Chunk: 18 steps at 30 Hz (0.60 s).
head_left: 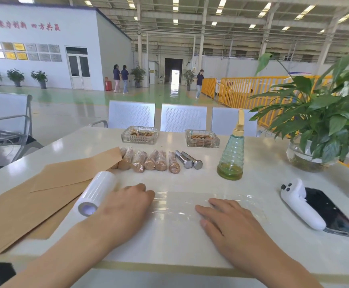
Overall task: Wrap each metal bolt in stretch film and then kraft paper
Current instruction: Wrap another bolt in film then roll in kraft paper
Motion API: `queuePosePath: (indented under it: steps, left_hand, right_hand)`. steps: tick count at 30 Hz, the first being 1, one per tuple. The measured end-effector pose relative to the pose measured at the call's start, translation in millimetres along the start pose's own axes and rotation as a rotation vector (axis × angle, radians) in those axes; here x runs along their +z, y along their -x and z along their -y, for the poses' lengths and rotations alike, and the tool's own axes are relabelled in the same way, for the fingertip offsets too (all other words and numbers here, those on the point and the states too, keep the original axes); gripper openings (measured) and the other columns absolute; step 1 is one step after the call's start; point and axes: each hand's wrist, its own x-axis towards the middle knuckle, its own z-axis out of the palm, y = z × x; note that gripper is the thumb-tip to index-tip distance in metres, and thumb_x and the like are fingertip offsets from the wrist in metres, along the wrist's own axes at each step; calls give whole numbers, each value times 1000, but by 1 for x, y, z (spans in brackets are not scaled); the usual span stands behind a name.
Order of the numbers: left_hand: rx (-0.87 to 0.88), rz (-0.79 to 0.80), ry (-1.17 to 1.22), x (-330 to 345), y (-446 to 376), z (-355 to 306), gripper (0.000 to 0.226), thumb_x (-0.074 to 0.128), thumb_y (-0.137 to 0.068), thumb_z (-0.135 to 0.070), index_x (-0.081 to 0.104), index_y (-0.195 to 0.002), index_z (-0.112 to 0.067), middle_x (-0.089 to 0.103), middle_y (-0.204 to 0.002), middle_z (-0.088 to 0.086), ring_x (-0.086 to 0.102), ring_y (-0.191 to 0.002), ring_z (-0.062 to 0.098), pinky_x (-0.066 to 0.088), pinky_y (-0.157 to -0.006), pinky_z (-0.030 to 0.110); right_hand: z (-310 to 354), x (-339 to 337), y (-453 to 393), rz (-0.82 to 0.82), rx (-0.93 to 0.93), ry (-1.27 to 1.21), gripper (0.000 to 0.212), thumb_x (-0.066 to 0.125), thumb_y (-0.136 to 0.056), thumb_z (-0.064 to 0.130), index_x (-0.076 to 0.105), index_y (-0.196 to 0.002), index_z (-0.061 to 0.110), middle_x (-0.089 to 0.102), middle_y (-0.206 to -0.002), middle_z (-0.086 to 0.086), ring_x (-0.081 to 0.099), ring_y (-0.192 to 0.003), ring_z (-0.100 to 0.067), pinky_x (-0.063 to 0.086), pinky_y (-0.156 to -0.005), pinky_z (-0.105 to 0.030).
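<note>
Left hand: the left hand [125,206] lies palm down with fingers stretched flat, pressing the near-left end of the film sheet [200,206]; it grips nothing, and the film roll [95,194] rests just beside its wrist
Right hand: the right hand [225,219] is flat as well, fingers straight and spread over the right part of the sheet, holding nothing, only pinning the film to the tabletop [190,244]
Film sheet: a clear piece spread between the two hands, its long axis running left to right across the person's front
Bare bolts: two unwrapped metal bolts [189,160] lie side by side at the right end of the row, straight ahead beyond the sheet, clear of both hands
Bolt axis: shanks point away from the person, hex heads toward the near side, so they lie crosswise to the sheet's length
Nearer hand: by my reckoning the right hand has the shorter reach, the bolts sitting forward and slightly left of its fingertips
Wrapped bolts: wrapped bolts [148,161] fill the row to the left of the bare pair
Kraft paper: kraft paper [44,192] lies at far left, partly under the roll, well away from the bare bolts
Next call: a bolt probably comes down onto the sheet
</note>
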Motion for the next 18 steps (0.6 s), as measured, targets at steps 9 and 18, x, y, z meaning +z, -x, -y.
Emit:
queuePosePath:
  steps: [9, 18]
  left_hand:
    - [-1, 144, 111, -11, 11, 6, 33, 32, -106, -34, 47, -135, -30, 47, -130, -5, 52, -117, 24, 45, -86, 36]
    - [-85, 44, 190, 3, -4, -21, 42, 31, -101, -62, 46, -129, -35, 45, -128, -4, 47, -123, 24, 42, -93, 42]
  right_hand:
    - [-18, -13, 17, 48, 102, -9, 45, 27, -105, 59, 35, -149, 59, 27, -157, 33, 17, -149, 3, 24, -116, -23]
    - [-17, -13, -24, 134, 198, 71, 52, 18, -107, 56, 24, -158, 45, 28, -165, 8, 21, -152, -22, 26, -119, -42]
